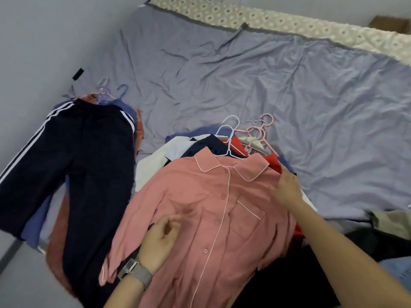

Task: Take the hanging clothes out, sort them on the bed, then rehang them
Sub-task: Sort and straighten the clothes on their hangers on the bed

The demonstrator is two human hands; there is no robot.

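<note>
A home bedroom: a bed spread with a rumpled grey-blue sheet sits against a plain wall, its patterned mattress edge showing at the far side, with everyday clothes on plastic hangers lying in piles on it.

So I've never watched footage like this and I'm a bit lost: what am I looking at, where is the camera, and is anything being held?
There is no machine here. A person wears a camera on the head, so you look down at their own two hands. Below is a bed with a grey-blue sheet. Clothes lie on it in two piles, still on hangers: dark trousers with white side stripes top the left pile, a pink buttoned shirt tops the right one. The left hand, with a watch on its wrist, rests on the shirt with fingers loosely curled. The right hand touches the shirt's shoulder; whether it pinches the cloth I cannot tell.
</note>
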